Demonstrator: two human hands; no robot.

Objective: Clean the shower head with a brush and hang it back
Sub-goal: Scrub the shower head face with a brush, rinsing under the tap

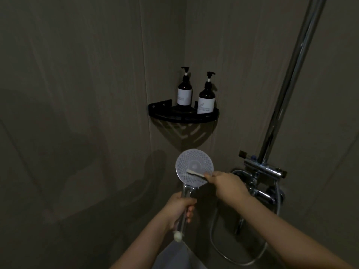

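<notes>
Dim grey wall panels [77, 94] are seen meeting in a corner, where a black corner shelf [182, 116] is fixed. Two dark pump bottles with white labels are stood upright on it, the left bottle [184, 92] set further back and the right bottle [206, 98] nearer the rim. At the right, a chrome riser pipe [287, 84] is run up from the mixer valve [262, 171], and a metal hose [242, 259] is looped below it. The shower head [194, 167] is held in the middle of the view, below the shelf, with its round perforated face turned toward the camera. Its chrome handle is gripped by the left hand [180, 210], whose fingers are curled round it, so that the face is raised above that hand and the white handle end is left showing beneath it. The brush [195, 173], a slim pale one, is pinched at its rear end by the right hand [227, 184], which is placed just right of the face. The brush is laid across the lower half of the face, its tip near the centre and touching the surface.
</notes>
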